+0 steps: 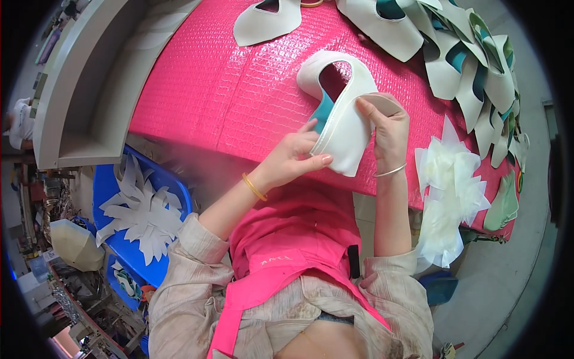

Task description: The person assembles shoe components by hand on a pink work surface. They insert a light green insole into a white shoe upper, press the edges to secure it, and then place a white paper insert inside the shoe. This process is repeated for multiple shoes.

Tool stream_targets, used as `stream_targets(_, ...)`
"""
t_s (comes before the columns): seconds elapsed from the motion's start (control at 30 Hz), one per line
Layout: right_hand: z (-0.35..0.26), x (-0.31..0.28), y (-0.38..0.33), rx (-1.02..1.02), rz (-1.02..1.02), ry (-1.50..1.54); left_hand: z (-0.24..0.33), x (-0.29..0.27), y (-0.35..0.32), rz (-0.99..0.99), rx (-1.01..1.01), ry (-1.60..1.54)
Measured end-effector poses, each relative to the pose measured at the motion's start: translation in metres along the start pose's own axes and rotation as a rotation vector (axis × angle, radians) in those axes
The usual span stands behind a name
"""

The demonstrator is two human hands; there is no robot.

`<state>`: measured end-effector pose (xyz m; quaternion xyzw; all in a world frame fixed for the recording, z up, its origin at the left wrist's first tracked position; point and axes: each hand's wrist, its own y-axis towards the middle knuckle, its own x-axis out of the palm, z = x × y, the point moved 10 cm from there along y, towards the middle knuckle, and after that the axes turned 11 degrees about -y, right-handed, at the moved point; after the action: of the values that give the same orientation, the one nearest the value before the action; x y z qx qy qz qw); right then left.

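Note:
A white shoe upper [348,139] with a teal lining and a curved opening is held up over the near edge of the pink table. My left hand [293,160] grips its lower left edge, thumb in front and fingers partly hidden by the material. With the thumb on the outer face, my right hand [390,130] pinches the piece's right side, where a flap folds back over the fingers. The piece's rounded top end leans away over the pink covering.
Several similar uppers [442,72] are heaped along the far right; another white piece [267,25] lies at the back. Thin translucent sheets [448,179] and pale green pieces [502,203] lie at right. A blue bin [186,197] of white cut pieces stands at left beside a grey shelf [78,78].

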<state>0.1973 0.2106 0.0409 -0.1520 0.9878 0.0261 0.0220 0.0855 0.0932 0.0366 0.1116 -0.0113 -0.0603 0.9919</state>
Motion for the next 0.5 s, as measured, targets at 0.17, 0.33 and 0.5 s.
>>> stream_targets(0.17, -0.010, 0.014, -0.020, 0.025, -0.092, -0.092, -0.001, 0.004, 0.013, 0.056, -0.356, -0.456)
stream_targets(0.33, -0.028, -0.027, 0.017, -0.262, 0.327, -0.752, -0.006, 0.010, 0.032, 0.184, -0.278, -0.788)
stream_targets(0.5, 0.045, 0.009, -0.009, 0.222, -0.206, 0.162, 0.003, -0.003, 0.018, 0.268, -0.172, -0.523)
